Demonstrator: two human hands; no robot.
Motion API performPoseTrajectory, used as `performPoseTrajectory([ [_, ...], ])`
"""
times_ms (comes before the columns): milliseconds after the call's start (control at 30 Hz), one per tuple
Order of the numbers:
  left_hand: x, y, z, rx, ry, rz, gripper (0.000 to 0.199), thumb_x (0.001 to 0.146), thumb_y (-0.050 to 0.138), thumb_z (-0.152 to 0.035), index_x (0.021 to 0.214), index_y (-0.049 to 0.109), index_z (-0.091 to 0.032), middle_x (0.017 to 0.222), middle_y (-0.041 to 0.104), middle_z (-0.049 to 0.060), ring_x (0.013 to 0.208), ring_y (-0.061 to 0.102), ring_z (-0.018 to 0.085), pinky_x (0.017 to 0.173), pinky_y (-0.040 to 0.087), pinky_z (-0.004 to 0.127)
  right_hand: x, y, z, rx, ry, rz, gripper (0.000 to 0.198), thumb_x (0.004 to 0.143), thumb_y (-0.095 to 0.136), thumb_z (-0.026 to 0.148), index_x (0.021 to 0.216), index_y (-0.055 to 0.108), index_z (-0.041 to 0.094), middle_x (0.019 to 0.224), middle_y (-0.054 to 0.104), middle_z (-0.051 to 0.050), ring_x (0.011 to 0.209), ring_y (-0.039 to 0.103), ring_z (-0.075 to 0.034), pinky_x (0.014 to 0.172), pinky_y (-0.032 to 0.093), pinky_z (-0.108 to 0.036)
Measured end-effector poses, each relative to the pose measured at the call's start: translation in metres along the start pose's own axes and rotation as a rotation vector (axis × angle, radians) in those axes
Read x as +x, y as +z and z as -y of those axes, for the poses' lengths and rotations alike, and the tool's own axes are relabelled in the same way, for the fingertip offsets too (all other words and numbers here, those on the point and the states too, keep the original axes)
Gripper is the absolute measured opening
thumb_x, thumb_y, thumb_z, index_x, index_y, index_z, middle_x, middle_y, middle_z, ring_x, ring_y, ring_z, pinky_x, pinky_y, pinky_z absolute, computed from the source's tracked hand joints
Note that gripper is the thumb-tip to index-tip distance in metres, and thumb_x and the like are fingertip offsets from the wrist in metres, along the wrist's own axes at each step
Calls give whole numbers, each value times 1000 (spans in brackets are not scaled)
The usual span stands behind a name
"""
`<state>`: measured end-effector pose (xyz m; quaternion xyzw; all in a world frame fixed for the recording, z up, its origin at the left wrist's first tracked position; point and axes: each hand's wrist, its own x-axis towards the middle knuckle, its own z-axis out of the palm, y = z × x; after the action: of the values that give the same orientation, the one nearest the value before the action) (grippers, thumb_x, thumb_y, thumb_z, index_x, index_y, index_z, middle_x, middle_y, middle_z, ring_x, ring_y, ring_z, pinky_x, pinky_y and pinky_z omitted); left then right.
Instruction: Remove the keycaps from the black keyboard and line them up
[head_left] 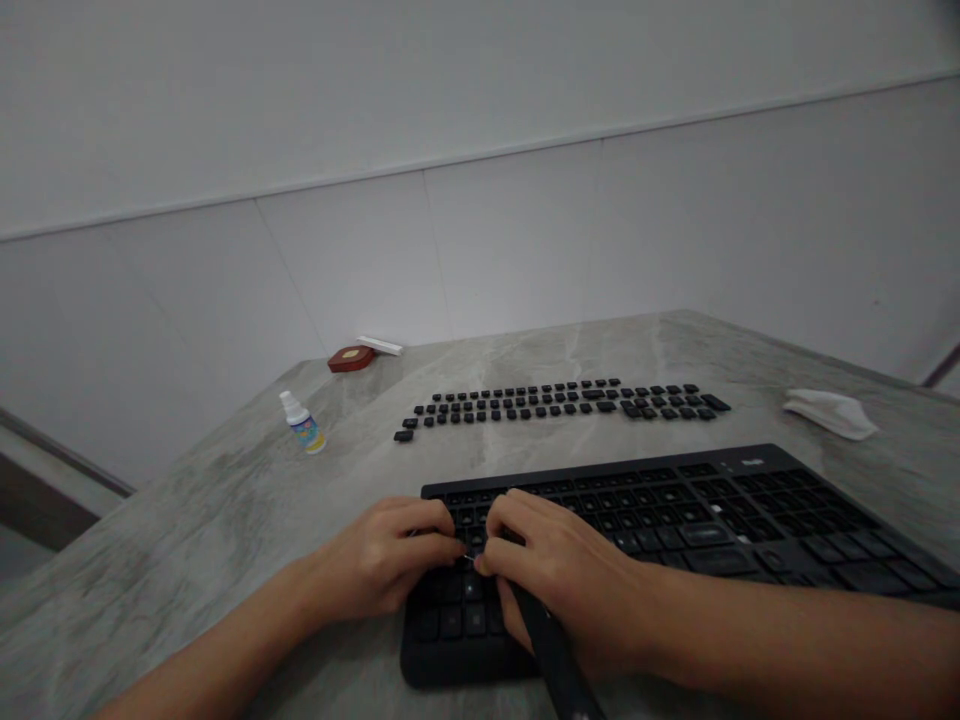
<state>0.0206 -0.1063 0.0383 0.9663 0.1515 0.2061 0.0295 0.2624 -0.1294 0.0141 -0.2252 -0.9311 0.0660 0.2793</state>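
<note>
A black keyboard (675,560) lies in front of me, with keycaps off across much of it and several still seated at its lower left and lower right. My left hand (397,555) rests on its left part, thumb and index finger pinched together over the keys; what they grip is too small to tell. My right hand (562,565) is closed around a long black-handled tool (551,650) that slants toward the bottom edge of the view. A thin pale metallic bit shows between the fingertips of both hands. The tool's working end is hidden.
Behind the keyboard, removed black keycaps (510,403) lie in rows on the grey marbled table (225,520). A small white spray bottle (303,424) stands at the left. Farther back are a reddish-brown case (351,359) and a white strip (380,345). A crumpled white cloth (831,412) lies right.
</note>
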Motion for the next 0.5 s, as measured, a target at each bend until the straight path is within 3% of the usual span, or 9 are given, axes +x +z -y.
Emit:
performPoseTrajectory([
  [233,-1,3,2,-66,-103,26,26,98,40,-12,102,66,-15,87,60,7,74,58,14,65,48,24,0,-1,-1,79,25,0,24,79,59,16,103,62,14,93,58,-9,84,50,-21,74,49,-35],
  [500,0,3,2,-205,-208,50,22,96,45,-11,100,66,-16,90,58,6,78,58,13,68,47,24,2,-1,0,121,78,-29,20,82,54,15,100,62,13,92,56,-9,85,50,-21,76,48,-36],
])
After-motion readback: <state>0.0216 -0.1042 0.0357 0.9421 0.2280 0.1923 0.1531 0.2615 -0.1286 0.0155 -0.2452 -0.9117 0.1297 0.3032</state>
